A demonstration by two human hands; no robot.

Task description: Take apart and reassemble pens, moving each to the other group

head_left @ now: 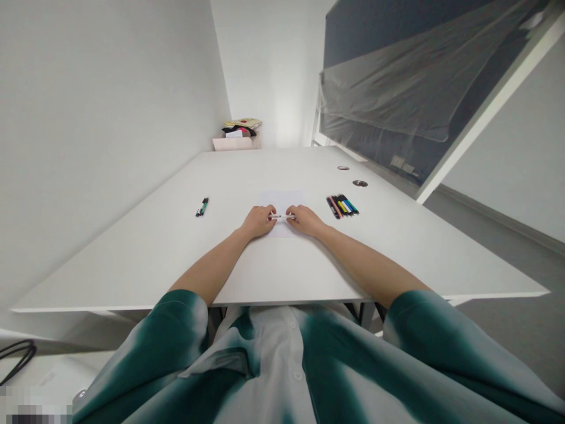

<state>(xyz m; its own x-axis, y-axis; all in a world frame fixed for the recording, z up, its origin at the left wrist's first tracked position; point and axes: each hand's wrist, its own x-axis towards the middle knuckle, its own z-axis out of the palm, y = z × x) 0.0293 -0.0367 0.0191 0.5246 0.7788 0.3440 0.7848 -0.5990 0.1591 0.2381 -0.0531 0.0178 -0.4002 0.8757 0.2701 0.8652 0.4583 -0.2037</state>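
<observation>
My left hand point(259, 221) and my right hand point(305, 220) face each other over a sheet of white paper point(282, 230). Between them a slim white pen point(281, 217) lies level, pinched at one end by each hand. The fingers cover both its ends, so I cannot tell whether a cap is on. Off to the right of my right hand, several markers point(343, 206) lie side by side in a row, with black, pink, yellow, blue and green among them. Farther left of my left hand are black and green markers point(202, 207), close together.
The long white table point(282, 271) runs along the wall on the left. Two round metal-rimmed grommets point(360, 184) sit near its right edge. Beyond its far end stands a pale box point(232, 143) piled with items. A dark panel under plastic film point(388, 94) rises on the right.
</observation>
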